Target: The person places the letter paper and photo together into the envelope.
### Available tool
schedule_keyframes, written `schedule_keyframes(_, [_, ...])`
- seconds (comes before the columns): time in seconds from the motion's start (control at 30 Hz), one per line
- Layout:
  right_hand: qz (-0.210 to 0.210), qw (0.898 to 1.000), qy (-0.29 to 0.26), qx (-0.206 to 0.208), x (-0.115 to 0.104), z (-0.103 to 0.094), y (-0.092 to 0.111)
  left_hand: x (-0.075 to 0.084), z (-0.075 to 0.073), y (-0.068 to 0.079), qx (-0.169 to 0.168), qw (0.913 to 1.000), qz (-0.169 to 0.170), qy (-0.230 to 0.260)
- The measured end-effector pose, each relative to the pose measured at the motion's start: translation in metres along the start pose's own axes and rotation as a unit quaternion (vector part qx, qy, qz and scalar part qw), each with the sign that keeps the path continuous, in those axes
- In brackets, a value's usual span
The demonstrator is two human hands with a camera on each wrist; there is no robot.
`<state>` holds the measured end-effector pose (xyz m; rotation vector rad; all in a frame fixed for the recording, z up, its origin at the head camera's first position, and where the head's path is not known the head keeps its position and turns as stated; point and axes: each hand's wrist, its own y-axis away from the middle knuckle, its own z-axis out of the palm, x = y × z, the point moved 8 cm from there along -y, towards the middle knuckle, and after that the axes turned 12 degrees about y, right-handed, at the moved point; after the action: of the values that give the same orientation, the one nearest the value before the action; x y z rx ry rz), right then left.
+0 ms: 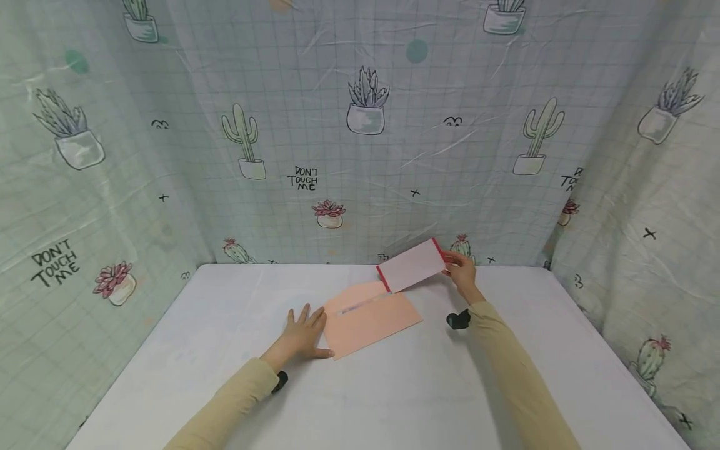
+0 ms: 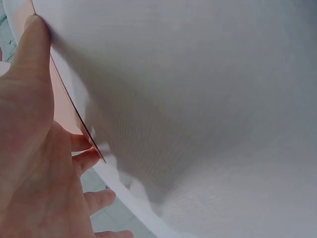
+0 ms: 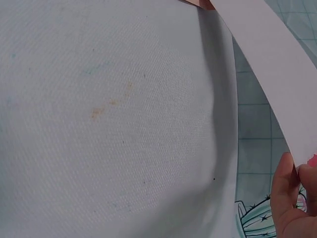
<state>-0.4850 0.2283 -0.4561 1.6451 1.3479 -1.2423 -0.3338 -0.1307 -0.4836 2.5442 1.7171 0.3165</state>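
A peach-coloured envelope (image 1: 374, 328) lies tilted on the table with its flap raised to the far side. My left hand (image 1: 302, 334) rests at its left end, fingers spread and thumb near the close corner. In the left wrist view, the thumb and fingertips meet the thin edge of the envelope (image 2: 60, 99). My right hand (image 1: 462, 275) pinches the right end of a pale card (image 1: 410, 265) with red edging on its short sides. This card is held slanted, its left end over the flap by the envelope's mouth. The right wrist view shows fingers (image 3: 285, 191) on the card's corner.
A white table (image 1: 394, 400) bears the envelope, with its back edge just behind the card. Cactus-print curtain (image 1: 365, 156) hangs at the back and on both sides. A black wrist device (image 1: 458, 320) sits at the right sleeve.
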Motion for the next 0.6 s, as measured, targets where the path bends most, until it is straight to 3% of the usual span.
schedule_keyframes(0.33, [-0.066, 0.997, -0.003, -0.029, -0.014, 0.018, 0.01, -0.001, 0.003, 0.0, 0.003, 1.0, 0.004, 0.006])
schedule_keyframes(0.6, [-0.099, 0.993, 0.028, -0.054, -0.021, 0.033, 0.013, 0.0, 0.004, 0.002, 0.002, 0.9999, -0.004, 0.013])
